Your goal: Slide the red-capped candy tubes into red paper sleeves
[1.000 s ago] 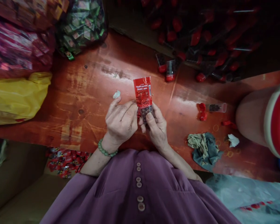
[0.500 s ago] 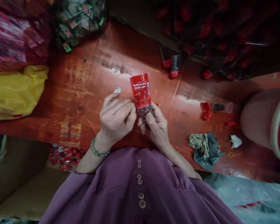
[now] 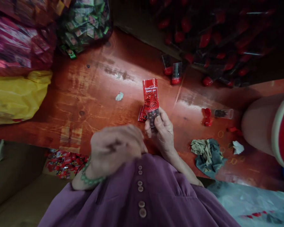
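My right hand (image 3: 165, 130) is closed on a small clear tube (image 3: 152, 118) of dark round balls, held tilted above the table. A red bubble gum packet (image 3: 150, 91) stands out of its far end; whether it sits inside the tube or behind it, I cannot tell. Just left of it lies another red packet (image 3: 141, 114), partly covered. My left hand (image 3: 117, 145), with a green bead bracelet at the wrist, is near the table's front edge, close to my body. Motion smears its fingers, so what they hold is unclear.
A whitish scrap (image 3: 119, 96) lies on the table (image 3: 97, 94). Clear tubes with red caps (image 3: 176, 75) stand at the back beside a dark heap of more. Crumpled cloths (image 3: 207, 154) and a bucket (image 3: 260, 123) are right. Full bags (image 3: 87, 25) and a yellow bag (image 3: 19, 97) are left.
My left hand has moved away from the tube, down toward my body. My right hand still holds the tube, now slightly farther right. The red packet left of it shows more clearly.
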`<state>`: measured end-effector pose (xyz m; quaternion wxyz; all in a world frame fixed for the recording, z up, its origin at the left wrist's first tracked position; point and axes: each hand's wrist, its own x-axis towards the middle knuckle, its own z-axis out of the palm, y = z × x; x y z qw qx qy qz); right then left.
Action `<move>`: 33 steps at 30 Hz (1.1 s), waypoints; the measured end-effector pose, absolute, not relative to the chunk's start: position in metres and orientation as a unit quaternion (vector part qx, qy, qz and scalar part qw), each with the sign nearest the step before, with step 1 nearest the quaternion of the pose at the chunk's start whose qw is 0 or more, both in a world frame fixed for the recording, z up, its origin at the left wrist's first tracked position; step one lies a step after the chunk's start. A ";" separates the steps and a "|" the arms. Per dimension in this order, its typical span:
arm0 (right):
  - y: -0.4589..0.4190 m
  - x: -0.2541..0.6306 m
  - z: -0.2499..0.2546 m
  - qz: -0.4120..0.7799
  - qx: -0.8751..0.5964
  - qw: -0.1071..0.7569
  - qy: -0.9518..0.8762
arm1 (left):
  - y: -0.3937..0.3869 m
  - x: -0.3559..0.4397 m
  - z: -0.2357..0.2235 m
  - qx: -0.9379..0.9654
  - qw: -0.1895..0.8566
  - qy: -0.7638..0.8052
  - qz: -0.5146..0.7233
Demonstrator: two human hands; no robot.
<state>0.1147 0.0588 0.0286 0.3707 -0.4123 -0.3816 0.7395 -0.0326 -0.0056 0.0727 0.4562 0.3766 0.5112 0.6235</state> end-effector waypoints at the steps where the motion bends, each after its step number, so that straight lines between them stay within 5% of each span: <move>1: 0.058 0.115 0.028 0.737 -0.416 0.369 -0.385 | 0.003 -0.031 0.063 0.356 0.453 0.504 0.643; 7: 0.057 0.116 0.025 0.714 -0.432 0.358 -0.418 | 0.038 -0.023 0.024 0.235 0.503 0.505 0.661; 21: 0.054 0.106 0.018 0.728 -0.425 0.359 -0.401 | 0.046 -0.002 0.024 0.101 0.643 0.431 0.625; 26: 0.059 0.105 0.019 0.722 -0.429 0.354 -0.412 | 0.037 -0.006 0.013 0.264 0.382 0.565 0.682; 33: 0.061 0.104 0.017 0.722 -0.419 0.368 -0.408 | 0.036 -0.023 0.011 0.556 0.021 0.654 0.513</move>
